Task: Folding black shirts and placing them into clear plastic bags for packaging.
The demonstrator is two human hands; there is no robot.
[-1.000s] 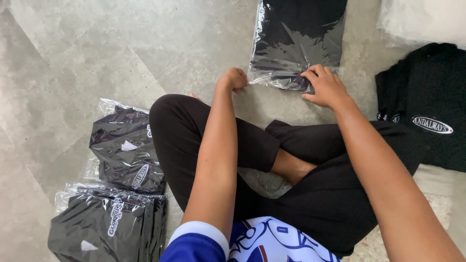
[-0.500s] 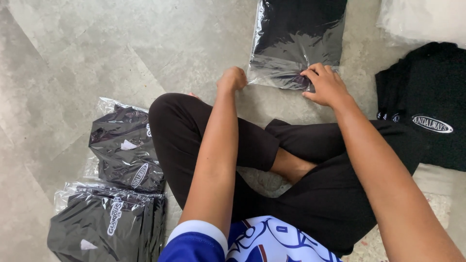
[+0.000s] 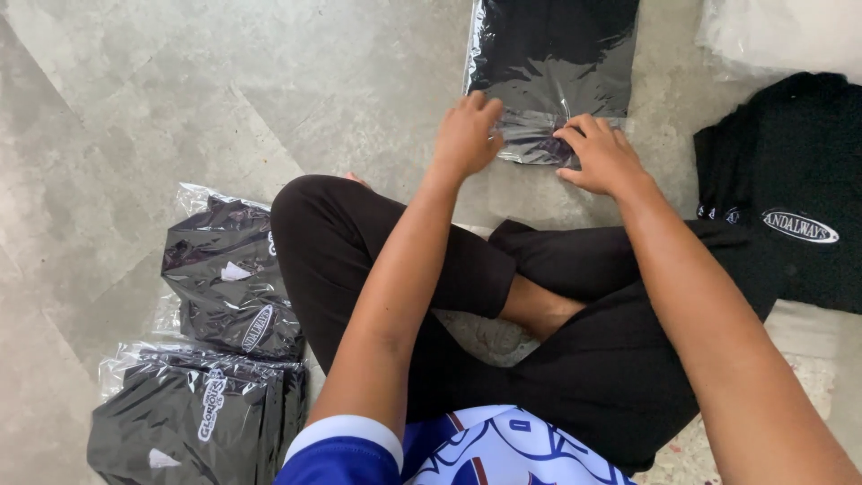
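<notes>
Pressing down, the left hand (image 3: 467, 135) and right hand (image 3: 603, 154) lie open and flat on the folded flap of a clear bagged black garment (image 3: 552, 63) on the floor (image 3: 180, 90) ahead. Sealing looks underway; smoothing the flap seems next. Packed bags (image 3: 229, 278) lie left.

Both arms extend forward over the crossed legs (image 3: 467, 296). The left hand (image 3: 467, 135) lies palm down, fingers together and slightly curled, beyond the left knee. The right hand (image 3: 603, 154) lies palm down just beside it, fingers spread, thumb pointing toward the left hand.
</notes>
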